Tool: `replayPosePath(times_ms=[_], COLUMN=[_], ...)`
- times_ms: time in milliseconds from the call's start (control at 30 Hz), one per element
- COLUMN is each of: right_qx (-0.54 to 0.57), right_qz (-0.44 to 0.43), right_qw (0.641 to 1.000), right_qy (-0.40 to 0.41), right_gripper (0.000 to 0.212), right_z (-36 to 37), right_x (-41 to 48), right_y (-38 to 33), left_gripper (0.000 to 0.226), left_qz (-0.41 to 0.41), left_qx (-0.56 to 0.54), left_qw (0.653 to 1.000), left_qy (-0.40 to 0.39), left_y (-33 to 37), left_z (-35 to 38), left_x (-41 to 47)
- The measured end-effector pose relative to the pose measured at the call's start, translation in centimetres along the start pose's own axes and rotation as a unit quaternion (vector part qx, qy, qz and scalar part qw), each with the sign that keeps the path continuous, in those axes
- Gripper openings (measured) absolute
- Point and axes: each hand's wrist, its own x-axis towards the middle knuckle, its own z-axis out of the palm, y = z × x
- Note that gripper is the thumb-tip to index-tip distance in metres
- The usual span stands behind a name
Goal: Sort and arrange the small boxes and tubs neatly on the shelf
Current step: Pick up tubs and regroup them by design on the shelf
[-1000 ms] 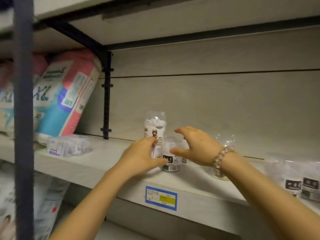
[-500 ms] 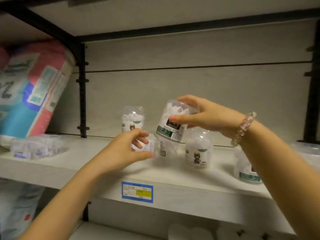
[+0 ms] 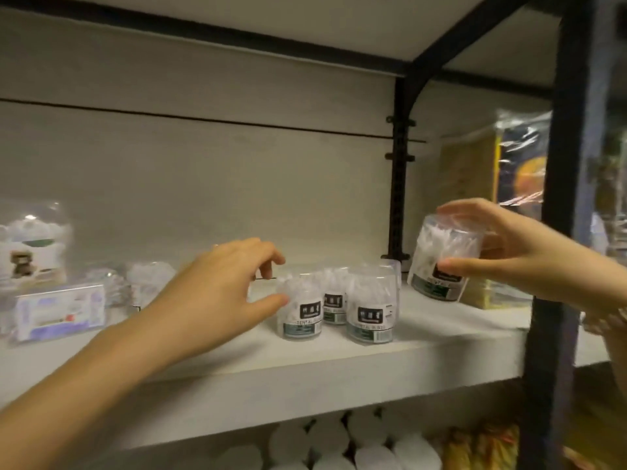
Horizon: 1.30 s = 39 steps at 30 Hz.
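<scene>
My right hand (image 3: 515,256) grips a clear dental floss tub (image 3: 441,259) by its top and holds it tilted above the right end of the shelf (image 3: 305,361). Three matching tubs stand upright in a cluster on the shelf: one in front left (image 3: 300,308), one behind (image 3: 334,300), one in front right (image 3: 371,308). My left hand (image 3: 220,293) reaches toward the front left tub, fingers loosely curved, thumb touching or nearly touching its side. A flat clear box (image 3: 57,310) and a taller tub with a bear label (image 3: 32,249) sit at the left.
A black upright post (image 3: 556,232) crosses in front of my right forearm. A black bracket (image 3: 400,171) runs up the back wall. A yellow and blue wrapped pack (image 3: 492,212) stands at the far right of the shelf. White round lids (image 3: 339,442) fill the shelf below.
The view swung right along the shelf. My right hand carried the floss tub rightward past the cluster. My left hand let go of the small tub and moved toward the front left tub.
</scene>
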Motion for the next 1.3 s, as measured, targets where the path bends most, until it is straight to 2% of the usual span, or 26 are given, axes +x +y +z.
replayPosePath(times_ms=[100, 167, 200, 333, 400, 467, 533, 600, 700, 733, 867, 933, 1000, 1067, 1167, 1300], right_qx=[-0.027, -0.043, -0.044, -0.034, -0.094, -0.150, -0.173, -0.183, -0.186, -0.200, -0.262, -0.263, -0.254, -0.228, -0.235, -0.311], right_qz=[0.032, 0.047, 0.044, 0.058, 0.050, -0.003, -0.077, -0.116, -0.198, -0.191, -0.131, -0.121, -0.130, -0.145, -0.156, -0.094], right_qw=[0.999, 0.997, 0.996, 0.993, 0.989, 0.988, 0.981, 0.976, 0.961, 0.958, 0.952, 0.950, 0.944, 0.938, 0.925, 0.904], right_qy=[-0.025, -0.045, -0.059, -0.099, -0.101, -0.044, -0.034, -0.021, -0.051, -0.073, -0.092, -0.114, -0.165, -0.215, -0.253, -0.277], right_gripper=[0.081, 0.081, 0.079, 0.066, 0.069, 0.076, 0.066, 0.054, 0.046, 0.045, 0.038, 0.038, 0.041, 0.048, 0.060, 0.072], right_z=[1.2, 2.5, 3.0, 4.2, 3.2, 3.4, 4.3, 4.8, 6.8, 7.5, 10.9, 13.1, 15.5, 17.9, 21.7, 25.4], right_x=[-0.3, 0.2, 0.5, 1.3, 2.1, 4.0, 5.3, 5.2, 7.2, 8.5, 14.3, 16.1, 16.7, 16.8, 16.8, 18.2], right_y=[2.1, 3.1, 3.4, 4.3, 9.1, 11.4, 7.1, -1.8, -9.1, -10.5, -15.4, -16.7, -17.9, -19.3, -21.0, -21.9], left_gripper=[0.017, 0.025, 0.027, 0.009, 0.009, 0.008, 0.006, 0.007, 0.005, 0.001, 0.037, 0.033, 0.018, 0.014, 0.026, 0.036], left_qz=[-0.004, -0.030, -0.048, -0.120, -0.149, -0.174, -0.190, -0.198, -0.200, -0.200, -0.184, -0.173, -0.163, -0.153, -0.149, -0.144], left_qx=[0.001, -0.002, -0.006, -0.006, -0.003, -0.004, -0.007, -0.003, 0.017, 0.027, 0.070, 0.087, 0.102, 0.110, 0.113, 0.116], left_qw=[1.000, 0.999, 0.997, 0.988, 0.984, 0.980, 0.977, 0.976, 0.978, 0.978, 0.980, 0.981, 0.981, 0.982, 0.982, 0.983], left_qy=[0.011, 0.034, 0.053, 0.097, 0.102, 0.096, 0.093, 0.087, 0.062, 0.050, 0.020, 0.001, -0.007, -0.008, -0.030, -0.010], left_y=[-0.4, -1.4, -2.0, -5.9, -7.5, -8.4, -8.9, -9.5, -10.5, -10.8, -12.3, -13.0, -13.6, -14.2, -15.3, -16.4], left_z=[-0.1, -1.5, -2.4, -5.7, -7.1, -8.2, -9.1, -9.4, -9.5, -9.6, -10.4, -10.8, -11.1, -11.5, -12.3, -13.0], left_x=[0.4, 0.1, -0.1, -1.8, -3.1, -4.6, -6.1, -7.6, -9.7, -10.2, -12.1, -12.7, -13.2, -13.7, -14.5, -15.1])
